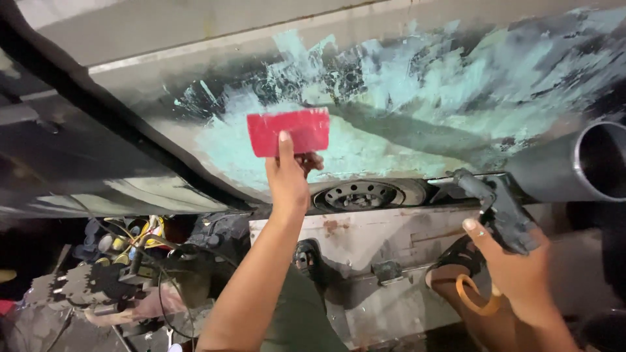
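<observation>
While the left hand (287, 179) reaches up to the grey car panel (404, 98), its grip is closed on a red plastic spreader (287, 132), thumb flat on the near face and fingers curled behind the lower edge. That card lies flat against the panel, on a wide patch of pale green filler (365, 146) smeared over darker scuffed paint. Lower and to the right, the right hand (515, 267) has its grip wrapped round a grey, filler-caked tool (499, 208), the forefinger stretched along it; what kind of tool it is I cannot tell. An orange band (475, 296) circles that wrist. Between the hands, a steel wheel (362, 194) shows below the panel's edge, above a rusty metal plate (391, 238). Tangled wires and parts (124, 254) lie at lower left.
</observation>
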